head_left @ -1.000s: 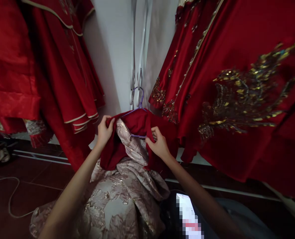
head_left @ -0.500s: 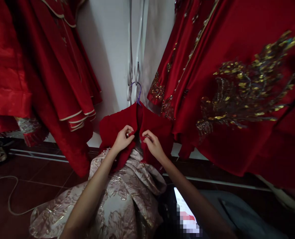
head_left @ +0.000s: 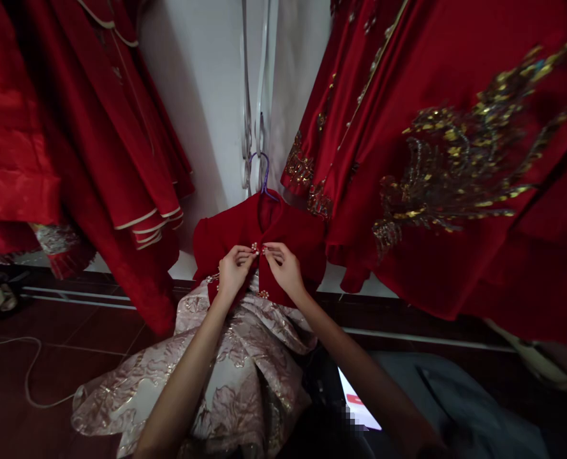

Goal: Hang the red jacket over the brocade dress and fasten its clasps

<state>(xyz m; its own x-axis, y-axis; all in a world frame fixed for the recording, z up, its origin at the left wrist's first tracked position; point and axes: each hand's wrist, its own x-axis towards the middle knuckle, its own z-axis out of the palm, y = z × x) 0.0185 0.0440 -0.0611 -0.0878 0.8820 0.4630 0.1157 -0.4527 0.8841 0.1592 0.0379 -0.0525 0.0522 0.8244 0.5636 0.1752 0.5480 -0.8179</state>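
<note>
Jacket (head_left: 283,224) in left hand (head_left: 234,273) and right hand (head_left: 286,269)

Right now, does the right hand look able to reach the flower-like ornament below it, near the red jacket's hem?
Probably yes: the ornament lies uncovered below the right hand. The fingers seem to hold the front edge of the jacket, so may first need to let go.
</note>
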